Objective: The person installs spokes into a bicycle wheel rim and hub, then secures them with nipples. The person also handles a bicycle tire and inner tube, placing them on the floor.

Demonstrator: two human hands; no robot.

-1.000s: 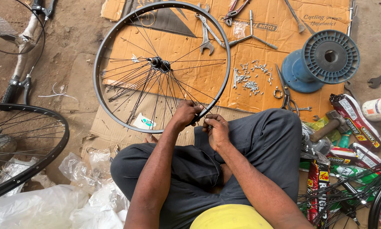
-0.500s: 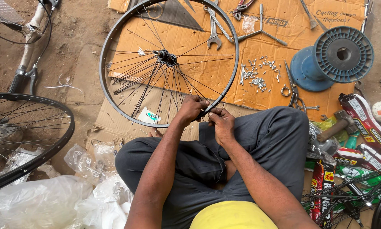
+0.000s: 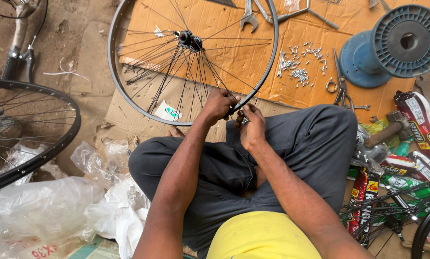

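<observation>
Head view: the left hand pinches the bicycle wheel rim at its near edge, fingers closed; the right hand, just beside, clamps small metal nipples between curled fingers.

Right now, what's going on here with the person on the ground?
A person sits cross-legged on cardboard, working on a bicycle wheel that lies in front of their knees. The left hand grips the near edge of the rim, and the right hand is beside it, pinching some small metal pieces at the rim. Loose small metal parts, scissors, a wrench and a blue spool lie on the cardboard beyond. Another wheel lies to the left.
</observation>
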